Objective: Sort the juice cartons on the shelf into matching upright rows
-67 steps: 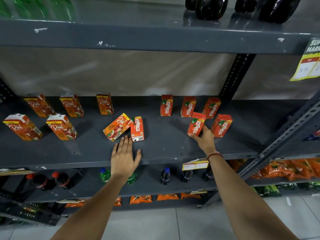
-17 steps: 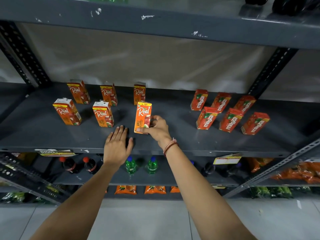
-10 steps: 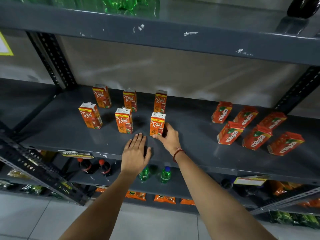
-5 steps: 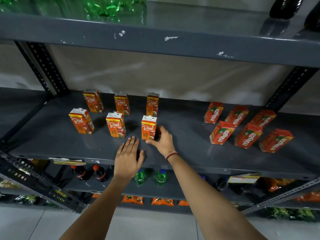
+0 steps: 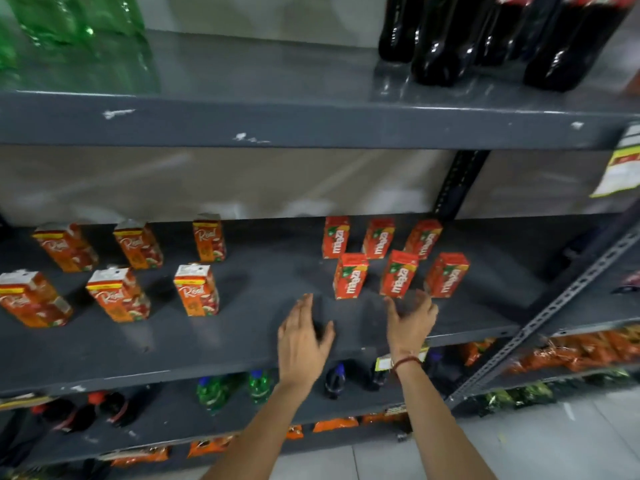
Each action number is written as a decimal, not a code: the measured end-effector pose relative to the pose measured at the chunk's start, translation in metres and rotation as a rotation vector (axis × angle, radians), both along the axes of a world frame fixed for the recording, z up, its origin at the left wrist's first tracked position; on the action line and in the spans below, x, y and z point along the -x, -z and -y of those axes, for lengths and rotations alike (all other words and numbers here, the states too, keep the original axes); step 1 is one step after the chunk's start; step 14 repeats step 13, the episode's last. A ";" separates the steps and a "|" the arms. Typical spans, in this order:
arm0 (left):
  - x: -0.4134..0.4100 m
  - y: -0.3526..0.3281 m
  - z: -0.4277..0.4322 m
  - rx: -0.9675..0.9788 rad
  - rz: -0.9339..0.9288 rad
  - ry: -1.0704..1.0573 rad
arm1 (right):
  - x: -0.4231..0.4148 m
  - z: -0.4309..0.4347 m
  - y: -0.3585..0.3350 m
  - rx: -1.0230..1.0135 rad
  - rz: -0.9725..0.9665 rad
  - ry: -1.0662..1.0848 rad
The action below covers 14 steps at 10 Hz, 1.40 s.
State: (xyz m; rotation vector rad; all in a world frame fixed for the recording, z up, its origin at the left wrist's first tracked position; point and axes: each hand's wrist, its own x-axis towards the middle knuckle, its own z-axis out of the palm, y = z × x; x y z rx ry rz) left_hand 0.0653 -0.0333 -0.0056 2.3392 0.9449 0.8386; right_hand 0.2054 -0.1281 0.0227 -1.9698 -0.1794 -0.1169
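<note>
On the grey middle shelf (image 5: 242, 344) stand two groups of upright juice cartons. At the left, several orange "Real" cartons form a back row (image 5: 209, 237) and a front row (image 5: 197, 289). To the right, several red "Maaza" cartons make a back row (image 5: 377, 238) and a front row (image 5: 398, 278). My left hand (image 5: 304, 337) hovers open over the shelf's front, just left of the Maaza group. My right hand (image 5: 410, 322) is open with fingers spread, just below the front Maaza cartons, touching none.
Green bottles (image 5: 79, 39) and dark cola bottles (image 5: 485, 36) stand on the upper shelf. Small bottles (image 5: 259, 386) and orange snack packs (image 5: 571, 351) fill the lower shelves. A slanted metal brace (image 5: 540, 323) runs at the right. A yellow price tag (image 5: 620, 168) hangs at the upper right.
My right hand has let go of the front right Real carton, which stands upright. Both hands have shifted right, to in front of the Maaza cartons. The view has swung right.
</note>
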 end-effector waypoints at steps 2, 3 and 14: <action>-0.077 -0.004 0.013 0.113 0.025 -0.072 | -0.038 -0.005 0.011 0.132 -0.037 -0.197; -0.096 0.001 0.010 0.137 0.061 -0.166 | -0.047 -0.013 0.014 0.172 -0.006 -0.243; -0.076 -0.005 0.017 0.241 0.047 -0.248 | -0.027 -0.001 0.003 0.113 -0.065 -0.299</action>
